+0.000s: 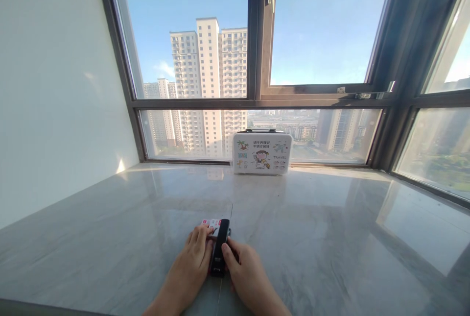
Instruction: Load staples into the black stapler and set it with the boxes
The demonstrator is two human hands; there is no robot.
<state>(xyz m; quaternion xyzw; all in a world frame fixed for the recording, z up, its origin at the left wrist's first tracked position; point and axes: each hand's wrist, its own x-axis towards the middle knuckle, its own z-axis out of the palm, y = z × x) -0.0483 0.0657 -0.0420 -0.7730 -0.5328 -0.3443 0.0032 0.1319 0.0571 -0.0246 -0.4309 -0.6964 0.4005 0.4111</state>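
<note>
A black stapler (219, 250) lies lengthwise on the marble sill, pointing away from me, with small pale print near its close end. My right hand (245, 263) grips it from the right, thumb on its side and fingers curled around, partly hidden. Beside and partly under the stapler is a white-and-red printed package (213, 224). The fingers of my left hand (196, 250) bend over that package and hold it against the stapler's left side. Most of the package is covered by my fingers and the stapler.
A white carry case (262, 154) with cartoon prints and a dark handle stands upright at the back of the marble sill (110, 252), against the window. Dark window frames (253, 104) close off the far and right sides. A white wall (55, 95) rises on the left.
</note>
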